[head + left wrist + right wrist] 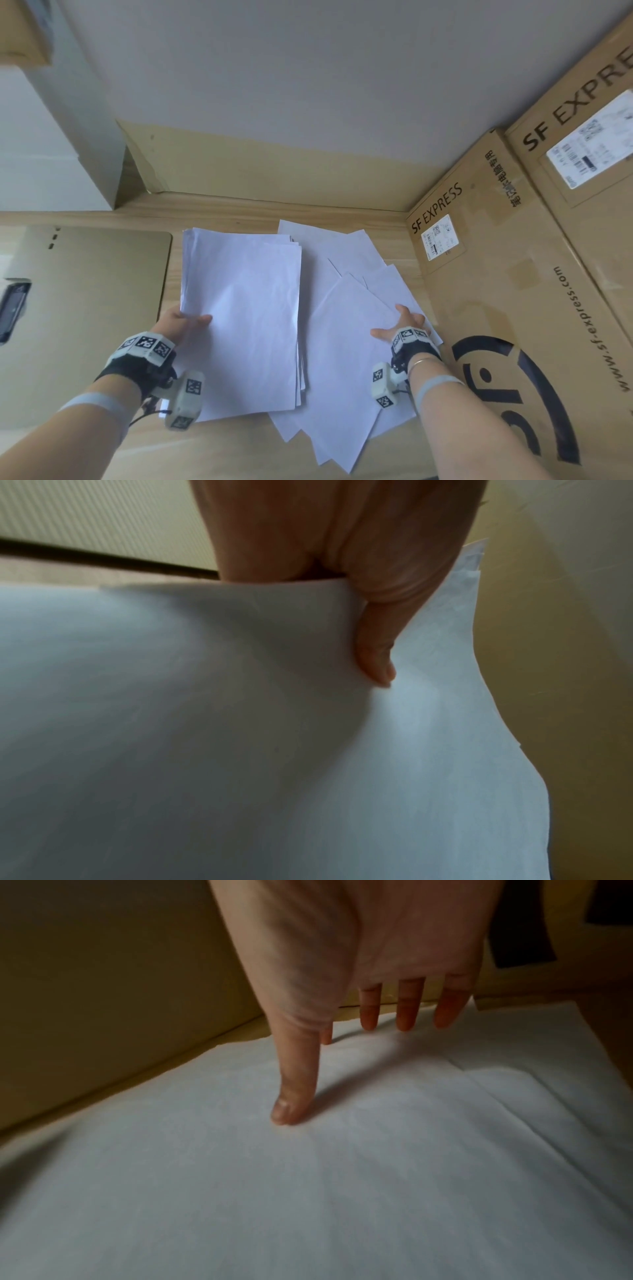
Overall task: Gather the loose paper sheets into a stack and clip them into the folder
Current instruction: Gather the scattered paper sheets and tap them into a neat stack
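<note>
- A stack of white paper sheets (239,308) is seen on a light wooden table (239,452); the sheets are thin, rectangular and slightly creased, and their edges are not fully even.
- The stack is held at its left edge by the left hand (181,323). In the left wrist view the thumb (375,653) is laid on top of the paper and the other fingers are hidden under it, so the sheets are pinched.
- To the right of the stack, loose sheets (346,359) are spread in a fan, overlapping at different angles, partly under the stack.
- The right hand (402,325) is laid flat on these loose sheets, fingers straight and spread; nothing is grasped. In the right wrist view the thumb tip (291,1110) is pressed on the paper.
- A flat tan folder (102,308) with rounded corners is placed on the table, just beside the left hand.
- Brown cardboard boxes (513,274) printed "SF EXPRESS" are stood at the right, near the right hand.
</note>
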{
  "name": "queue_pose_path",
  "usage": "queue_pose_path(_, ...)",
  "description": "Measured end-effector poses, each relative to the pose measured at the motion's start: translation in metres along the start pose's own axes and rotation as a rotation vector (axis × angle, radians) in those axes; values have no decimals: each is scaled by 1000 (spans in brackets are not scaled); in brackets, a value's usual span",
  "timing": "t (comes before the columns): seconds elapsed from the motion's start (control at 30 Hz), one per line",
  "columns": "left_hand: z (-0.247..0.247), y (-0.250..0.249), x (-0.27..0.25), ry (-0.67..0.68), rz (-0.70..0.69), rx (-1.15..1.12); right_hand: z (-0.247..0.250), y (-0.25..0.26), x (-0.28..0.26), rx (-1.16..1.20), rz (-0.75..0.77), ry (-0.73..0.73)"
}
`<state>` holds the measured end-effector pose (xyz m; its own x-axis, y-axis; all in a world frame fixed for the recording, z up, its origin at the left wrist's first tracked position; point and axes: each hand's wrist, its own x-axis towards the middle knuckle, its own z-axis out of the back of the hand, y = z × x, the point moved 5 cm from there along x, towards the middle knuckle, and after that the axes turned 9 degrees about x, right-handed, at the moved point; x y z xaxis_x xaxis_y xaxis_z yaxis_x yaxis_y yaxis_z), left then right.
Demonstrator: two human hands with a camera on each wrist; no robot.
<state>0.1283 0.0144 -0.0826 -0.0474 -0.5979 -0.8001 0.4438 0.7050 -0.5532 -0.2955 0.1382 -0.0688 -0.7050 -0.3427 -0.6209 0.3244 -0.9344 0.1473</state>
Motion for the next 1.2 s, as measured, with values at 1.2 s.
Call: queue_pose_path(1.2,5,7,-10,62,5,-10,-42,37,-35,65,143,41)
